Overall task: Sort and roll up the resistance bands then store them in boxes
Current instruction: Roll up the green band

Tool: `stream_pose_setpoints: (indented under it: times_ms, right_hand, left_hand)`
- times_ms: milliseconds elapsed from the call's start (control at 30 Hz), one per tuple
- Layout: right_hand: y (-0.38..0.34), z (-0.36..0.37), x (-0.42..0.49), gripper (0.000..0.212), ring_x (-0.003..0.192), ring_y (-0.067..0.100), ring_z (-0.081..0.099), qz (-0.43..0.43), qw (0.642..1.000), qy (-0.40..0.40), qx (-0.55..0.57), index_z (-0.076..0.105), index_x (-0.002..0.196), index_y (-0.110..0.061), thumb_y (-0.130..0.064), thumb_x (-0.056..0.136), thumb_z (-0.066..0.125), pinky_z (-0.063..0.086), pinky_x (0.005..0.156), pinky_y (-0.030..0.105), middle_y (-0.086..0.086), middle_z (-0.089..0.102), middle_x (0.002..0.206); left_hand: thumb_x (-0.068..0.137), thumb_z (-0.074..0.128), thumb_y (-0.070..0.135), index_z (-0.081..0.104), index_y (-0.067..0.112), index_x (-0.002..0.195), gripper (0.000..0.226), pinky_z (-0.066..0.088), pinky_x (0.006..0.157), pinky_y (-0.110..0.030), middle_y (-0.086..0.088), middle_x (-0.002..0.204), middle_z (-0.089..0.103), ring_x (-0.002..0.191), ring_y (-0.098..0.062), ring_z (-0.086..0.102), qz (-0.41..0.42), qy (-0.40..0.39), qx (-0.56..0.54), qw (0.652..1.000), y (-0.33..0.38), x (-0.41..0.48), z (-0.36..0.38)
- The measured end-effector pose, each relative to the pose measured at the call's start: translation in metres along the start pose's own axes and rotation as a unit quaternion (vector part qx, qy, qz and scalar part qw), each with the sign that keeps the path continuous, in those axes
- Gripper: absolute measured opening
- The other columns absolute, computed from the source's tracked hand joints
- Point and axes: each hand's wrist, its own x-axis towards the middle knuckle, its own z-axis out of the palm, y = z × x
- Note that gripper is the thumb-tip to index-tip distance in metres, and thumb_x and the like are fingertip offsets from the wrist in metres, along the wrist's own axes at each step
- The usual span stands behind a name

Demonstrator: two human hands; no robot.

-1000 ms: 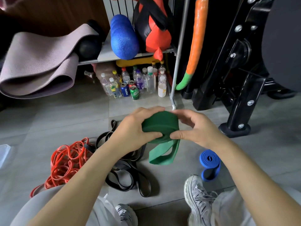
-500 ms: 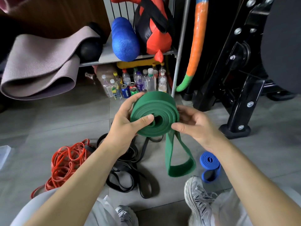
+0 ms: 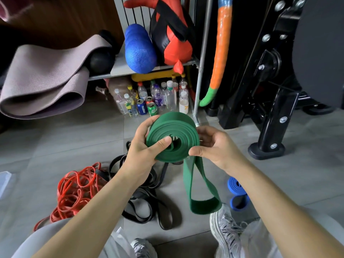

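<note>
A wide green resistance band (image 3: 175, 135) is mostly wound into a coil that I hold up in front of me, its face toward the camera. My left hand (image 3: 143, 148) grips the coil's left side, thumb pressed near the centre hole. My right hand (image 3: 216, 148) pinches the coil's right edge, where a loose loop of the band hangs down toward my shoe. On the floor lie a tangle of red bands (image 3: 74, 190), a heap of black bands (image 3: 147, 202) and a rolled blue band (image 3: 237, 192).
Bottles and cans (image 3: 152, 101) stand under a metal shelf (image 3: 141, 70) holding a blue foam roller and a red bag. A folded grey mat (image 3: 41, 84) hangs at left. A black machine frame (image 3: 268, 108) stands at right. A clear plastic edge (image 3: 4, 183) shows far left.
The coil has been turned from edge-on to face the camera and raised. The hanging loop now dangles longer below my right hand.
</note>
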Motion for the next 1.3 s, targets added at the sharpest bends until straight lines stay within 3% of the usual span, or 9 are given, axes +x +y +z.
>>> stream_pose_setpoints:
  times_ms: [200, 300, 467, 600, 667, 800, 967, 1133, 1300]
  right_hand:
    - [0.0, -0.001, -0.005, 0.042, 0.082, 0.012, 0.069, -0.02, 1.0, 0.016, 0.003, 0.065, 0.098, -0.016, 0.009, 0.066, 0.074, 0.054, 0.073, 0.022, -0.003, 0.074, 0.087]
    - [-0.001, -0.003, -0.006, 0.039, 0.083, 0.015, 0.069, -0.021, 0.999, 0.03, -0.012, 0.066, 0.098, -0.013, 0.009, 0.068, 0.075, 0.054, 0.074, 0.023, 0.002, 0.074, 0.09]
    - [-0.003, -0.007, -0.004, 0.043, 0.089, 0.011, 0.069, -0.017, 0.988, 0.04, -0.149, 0.066, 0.101, -0.018, -0.006, 0.064, 0.084, 0.054, 0.082, 0.026, -0.003, 0.073, 0.096]
    - [0.0, 0.001, -0.007, 0.045, 0.087, 0.003, 0.067, -0.016, 0.966, -0.001, -0.257, 0.065, 0.099, -0.033, -0.017, 0.063, 0.086, 0.054, 0.085, 0.028, -0.014, 0.07, 0.093]
    - [0.004, 0.004, -0.006, 0.05, 0.09, 0.007, 0.065, -0.016, 0.949, -0.01, -0.315, 0.065, 0.107, -0.026, -0.023, 0.062, 0.086, 0.053, 0.085, 0.032, -0.012, 0.07, 0.096]
    - [0.009, 0.005, -0.006, 0.049, 0.091, 0.012, 0.065, -0.015, 0.945, -0.019, -0.326, 0.064, 0.104, -0.026, -0.024, 0.061, 0.087, 0.053, 0.084, 0.039, -0.005, 0.07, 0.096]
    - [0.004, 0.0, -0.003, 0.057, 0.101, 0.005, 0.061, 0.003, 0.971, -0.002, -0.241, 0.05, 0.1, -0.035, -0.024, 0.058, 0.088, 0.049, 0.095, 0.03, -0.011, 0.063, 0.106]
    - [0.005, -0.009, 0.001, 0.06, 0.102, 0.01, 0.064, 0.012, 0.98, -0.005, -0.196, 0.05, 0.097, -0.041, -0.014, 0.058, 0.087, 0.051, 0.094, 0.037, -0.006, 0.065, 0.107]
    - [-0.001, -0.012, 0.001, 0.05, 0.092, -0.007, 0.063, -0.009, 0.994, 0.016, -0.107, 0.057, 0.099, -0.031, 0.0, 0.067, 0.078, 0.048, 0.082, 0.012, -0.014, 0.067, 0.099]
  left_hand:
    - [0.076, 0.071, 0.011, 0.048, 0.031, 0.12, 0.053, 0.055, 0.075, -0.036, -0.007, 0.121, 0.057, 0.104, -0.022, 0.063, -0.007, -0.032, 0.027, 0.999, -0.003, 0.002, 0.004]
    - [0.08, 0.068, 0.025, 0.042, 0.034, 0.121, 0.05, 0.053, 0.089, -0.038, 0.001, 0.12, 0.054, 0.111, -0.018, 0.058, 0.023, -0.055, 0.173, 0.983, 0.0, 0.003, 0.001]
    - [0.068, 0.079, 0.033, 0.036, 0.019, 0.138, 0.083, 0.032, 0.106, -0.034, -0.002, 0.138, 0.033, 0.13, -0.019, 0.032, 0.21, -0.002, 0.558, 0.803, -0.001, 0.009, -0.01]
    - [0.067, 0.075, 0.038, 0.032, 0.026, 0.14, 0.086, 0.051, 0.085, -0.042, -0.001, 0.131, 0.04, 0.113, -0.023, 0.044, 0.285, -0.093, 0.678, 0.671, -0.014, 0.005, -0.01]
    - [0.066, 0.077, 0.036, 0.031, 0.033, 0.14, 0.087, 0.056, 0.07, -0.041, 0.001, 0.124, 0.044, 0.107, -0.023, 0.049, 0.274, -0.117, 0.706, 0.643, -0.019, 0.005, -0.011]
    - [0.067, 0.08, 0.03, 0.036, 0.041, 0.137, 0.084, 0.054, 0.064, -0.036, -0.002, 0.115, 0.053, 0.097, -0.027, 0.059, 0.242, -0.123, 0.7, 0.661, -0.023, 0.004, -0.014]
    - [0.077, 0.073, 0.027, 0.041, 0.044, 0.136, 0.069, 0.049, 0.083, -0.033, 0.006, 0.119, 0.046, 0.106, -0.02, 0.053, 0.179, -0.086, 0.612, 0.766, -0.016, 0.006, -0.011]
    - [0.077, 0.075, 0.019, 0.043, 0.046, 0.129, 0.067, 0.045, 0.096, -0.025, 0.012, 0.115, 0.046, 0.105, -0.005, 0.049, 0.163, -0.025, 0.494, 0.854, -0.002, 0.007, -0.011]
    - [0.075, 0.075, 0.006, 0.049, 0.052, 0.118, 0.068, 0.054, 0.088, -0.032, 0.005, 0.119, 0.057, 0.108, -0.013, 0.058, 0.131, 0.019, 0.296, 0.946, 0.008, 0.008, -0.01]
